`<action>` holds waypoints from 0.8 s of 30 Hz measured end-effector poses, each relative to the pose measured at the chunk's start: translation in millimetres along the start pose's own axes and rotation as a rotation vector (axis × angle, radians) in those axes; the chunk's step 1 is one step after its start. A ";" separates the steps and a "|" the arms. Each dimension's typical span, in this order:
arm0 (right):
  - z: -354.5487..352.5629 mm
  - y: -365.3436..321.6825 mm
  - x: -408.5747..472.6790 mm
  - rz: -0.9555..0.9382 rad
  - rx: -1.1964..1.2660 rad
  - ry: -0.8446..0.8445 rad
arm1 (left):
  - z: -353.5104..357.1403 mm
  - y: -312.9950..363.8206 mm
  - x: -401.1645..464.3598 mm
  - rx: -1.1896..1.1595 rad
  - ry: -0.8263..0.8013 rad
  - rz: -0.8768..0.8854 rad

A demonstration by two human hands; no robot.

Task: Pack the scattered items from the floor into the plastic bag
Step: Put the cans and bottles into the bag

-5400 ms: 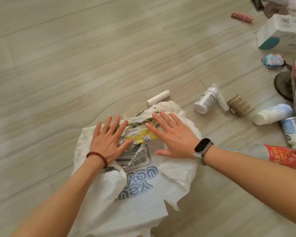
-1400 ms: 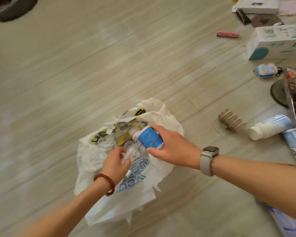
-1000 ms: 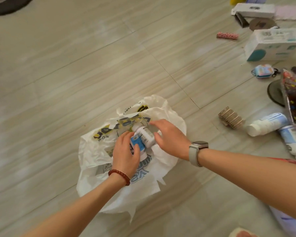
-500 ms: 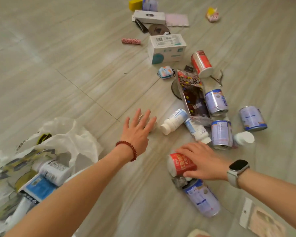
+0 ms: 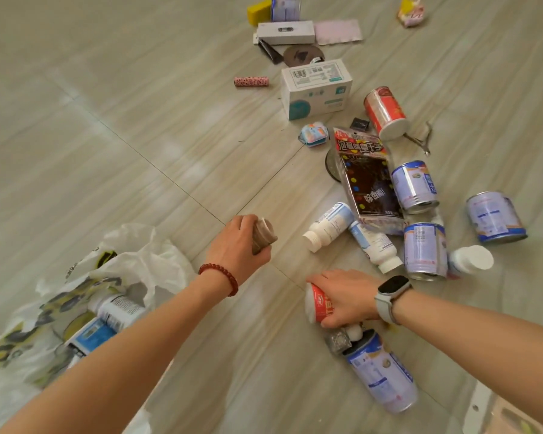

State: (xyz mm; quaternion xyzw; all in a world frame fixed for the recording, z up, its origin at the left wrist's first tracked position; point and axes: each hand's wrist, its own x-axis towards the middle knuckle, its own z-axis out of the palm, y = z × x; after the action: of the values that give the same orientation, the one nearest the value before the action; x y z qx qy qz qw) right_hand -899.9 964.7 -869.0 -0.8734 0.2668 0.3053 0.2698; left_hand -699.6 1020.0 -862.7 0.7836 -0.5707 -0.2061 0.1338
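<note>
Here the person is gathering items mid-frame, left hand (image 5: 237, 245) gripping a brown roll (image 5: 263, 234) and right hand (image 5: 342, 297) closing around a red can (image 5: 318, 306), both probably needing carrying to the bag (image 5: 138, 255) at lower left.

Thin crinkled white plastic bag (image 5: 145, 261), glossy metal cans (image 5: 414, 186), smooth matt wood-grain floor (image 5: 107, 120).

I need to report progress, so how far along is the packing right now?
Early. The white plastic bag holds a couple of white bottles. The left hand grips a brown ridged roll; the right hand grasps a red can. Blue-labelled cans, bottles, boxes and a snack packet remain scattered.
</note>
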 end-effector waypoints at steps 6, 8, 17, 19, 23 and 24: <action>-21.3 -60.6 5.9 -0.137 0.194 0.108 | -68.4 -26.9 -61.5 0.011 0.081 -0.065; -33.7 -86.4 7.1 -0.192 0.300 0.140 | -85.6 -46.4 -88.7 -0.049 0.171 -0.159; -63.3 -213.0 44.9 -0.330 0.880 0.258 | -65.9 -139.1 -196.3 -0.368 0.272 -0.765; -55.2 -240.2 59.6 -0.319 0.814 0.249 | -53.7 -150.4 -209.1 -0.349 0.215 -0.752; -31.3 -273.8 87.3 -0.230 0.586 0.234 | -42.9 -161.8 -218.9 -0.169 0.112 -0.688; -28.5 -276.1 93.1 -0.206 0.490 0.229 | -39.2 -163.6 -222.4 -0.095 0.102 -0.647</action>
State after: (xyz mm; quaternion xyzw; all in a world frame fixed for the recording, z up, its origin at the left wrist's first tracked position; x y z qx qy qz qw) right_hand -652.2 1115.2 -827.8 -0.8334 0.2710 0.1021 0.4708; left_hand -602.3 1281.4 -863.1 0.9264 -0.2745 -0.2247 0.1262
